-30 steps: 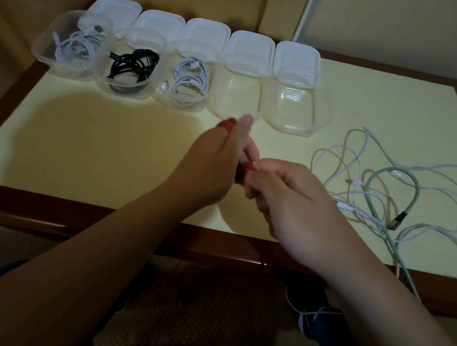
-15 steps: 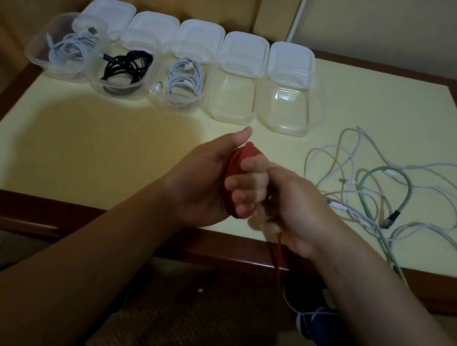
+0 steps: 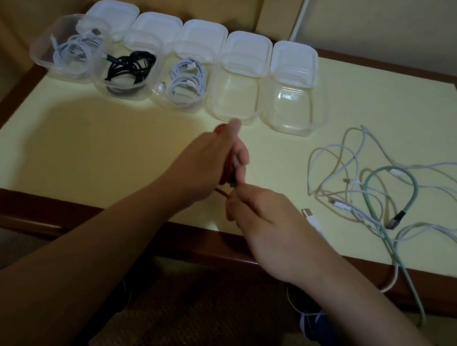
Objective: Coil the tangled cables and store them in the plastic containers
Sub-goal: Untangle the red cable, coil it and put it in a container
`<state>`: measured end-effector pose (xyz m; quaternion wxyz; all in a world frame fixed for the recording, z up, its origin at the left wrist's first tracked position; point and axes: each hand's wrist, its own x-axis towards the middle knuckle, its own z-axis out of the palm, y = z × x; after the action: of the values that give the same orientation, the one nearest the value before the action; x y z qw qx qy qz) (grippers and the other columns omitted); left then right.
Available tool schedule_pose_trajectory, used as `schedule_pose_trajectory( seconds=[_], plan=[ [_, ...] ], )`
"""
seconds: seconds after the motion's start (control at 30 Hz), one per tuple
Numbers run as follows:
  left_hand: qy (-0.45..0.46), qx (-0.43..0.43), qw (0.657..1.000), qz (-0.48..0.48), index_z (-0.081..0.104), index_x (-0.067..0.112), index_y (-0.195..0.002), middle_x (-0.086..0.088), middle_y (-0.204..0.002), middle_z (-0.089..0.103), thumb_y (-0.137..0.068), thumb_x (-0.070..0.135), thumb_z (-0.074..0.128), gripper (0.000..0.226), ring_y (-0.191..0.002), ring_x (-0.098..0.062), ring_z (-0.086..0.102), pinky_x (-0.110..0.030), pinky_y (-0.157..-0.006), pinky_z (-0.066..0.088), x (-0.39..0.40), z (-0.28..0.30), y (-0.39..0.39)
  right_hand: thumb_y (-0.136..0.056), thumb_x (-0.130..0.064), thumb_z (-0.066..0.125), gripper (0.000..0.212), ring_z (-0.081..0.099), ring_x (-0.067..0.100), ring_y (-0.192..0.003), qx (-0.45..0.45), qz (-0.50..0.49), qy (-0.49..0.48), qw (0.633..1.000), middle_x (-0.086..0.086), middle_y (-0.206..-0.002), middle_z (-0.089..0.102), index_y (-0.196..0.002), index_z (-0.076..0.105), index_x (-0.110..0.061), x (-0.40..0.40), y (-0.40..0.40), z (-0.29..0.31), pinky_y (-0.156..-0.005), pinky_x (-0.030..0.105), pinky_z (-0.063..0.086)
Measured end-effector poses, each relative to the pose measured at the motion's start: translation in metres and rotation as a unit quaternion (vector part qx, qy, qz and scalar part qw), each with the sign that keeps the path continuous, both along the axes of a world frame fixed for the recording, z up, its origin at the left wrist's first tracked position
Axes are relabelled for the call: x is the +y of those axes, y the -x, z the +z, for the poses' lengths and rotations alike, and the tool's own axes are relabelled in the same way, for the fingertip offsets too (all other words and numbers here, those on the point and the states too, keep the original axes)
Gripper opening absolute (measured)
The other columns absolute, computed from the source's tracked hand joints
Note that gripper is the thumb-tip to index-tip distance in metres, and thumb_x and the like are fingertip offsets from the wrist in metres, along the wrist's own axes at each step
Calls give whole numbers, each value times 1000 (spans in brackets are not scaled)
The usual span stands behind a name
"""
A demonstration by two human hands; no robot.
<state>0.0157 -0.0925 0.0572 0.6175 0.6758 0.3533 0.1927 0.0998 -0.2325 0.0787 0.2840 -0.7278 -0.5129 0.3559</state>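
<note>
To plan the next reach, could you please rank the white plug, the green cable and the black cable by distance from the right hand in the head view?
1. White plug: on the table just right of the right hand.
2. Green cable: farther right, in the loose tangle.
3. Black cable: far left at the back, coiled in the second container from the left.

Red cable [image 3: 223, 172] mostly coiled, gripped upright in the left hand [image 3: 207, 167] in front of the container row; loose end pinched by the right hand [image 3: 261, 220]. Five clear plastic containers [image 3: 232, 98] in a row, lids [image 3: 247, 50] propped behind: left three hold a white coil [image 3: 73, 50], a black coil [image 3: 129, 68], a white coil [image 3: 187, 79]. Tangle of white cables [image 3: 338, 170] and a green cable [image 3: 378, 175] lies right of the row.
</note>
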Motion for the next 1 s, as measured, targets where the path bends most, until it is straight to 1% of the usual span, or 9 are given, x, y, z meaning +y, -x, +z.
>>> schedule_pose_trajectory(
  seconds=[0.07,0.13,0.27,0.43,0.6,0.7,0.8,0.87,1.0],
  plan=[
    [-92,64,992,-54,64,15,-63,3,-54,62,-112,40,28,66,-52,-6,56,-12,-56,40,-2,0,3,-106,-28,50,30,50,9,-57,-10,-6,-41,999,-5,-63,56,-82,64,-18,-2,-4,8,-53,23,33],
    [-91,101,983,-120,62,13,-60,0,-53,62,-111,43,26,70,-51,-7,56,-13,-56,39,-2,1,7,-106,-32,54,30,47,8,-52,-10,-18,-84,996,-6,-60,54,-81,65,-21,-4,-13,15,-50,23,34],
    [81,98,964,-233,60,10,-70,-12,-55,56,-107,58,24,70,-53,-26,57,-33,-60,43,-1,6,16,-102,-39,62,29,36,6,-50,-12,-52,-160,986,-8,-54,39,-79,67,-22,-4,-37,13,-51,20,31],
    [302,-26,892,-335,46,11,-66,-2,-45,36,-108,52,20,64,-43,-17,41,-27,-46,46,1,8,15,-99,-43,62,33,34,11,-54,82,-77,-177,978,14,-62,34,-86,66,-12,9,-43,-7,-54,19,32],
    [495,-161,801,-297,46,15,-64,3,-43,43,-110,46,19,61,-43,-13,46,-25,-45,46,-2,6,9,-108,-41,47,39,40,2,-50,152,-132,-128,971,-12,-59,43,-87,56,-10,16,-36,-28,-51,13,34],
    [556,-224,759,-254,50,15,-68,2,-48,48,-110,46,23,58,-49,-14,50,-27,-52,49,1,5,10,-110,-45,41,47,41,3,-44,163,-164,-57,971,-14,-53,42,-87,54,-6,17,-33,-45,-44,15,36],
    [612,-283,722,-155,55,12,-73,0,-57,51,-109,42,29,53,-57,-16,55,-29,-60,52,3,7,12,-114,-32,34,45,34,2,-38,220,-136,-8,966,-12,-48,38,-80,52,-8,14,-26,-44,-37,13,29],
    [592,-310,744,-34,53,13,-74,2,-57,50,-109,39,31,49,-56,-14,56,-26,-58,54,3,6,10,-115,-28,33,45,30,5,-39,240,-96,37,965,-8,-49,36,-76,51,-13,10,-18,-36,-40,16,26],
    [423,-277,849,151,51,10,-75,-1,-56,48,-112,43,27,55,-50,-17,54,-26,-56,54,6,-1,1,-108,-24,38,42,41,16,-54,115,5,64,991,2,-59,42,-69,51,-16,2,-5,-17,-53,33,33]
  ],
)
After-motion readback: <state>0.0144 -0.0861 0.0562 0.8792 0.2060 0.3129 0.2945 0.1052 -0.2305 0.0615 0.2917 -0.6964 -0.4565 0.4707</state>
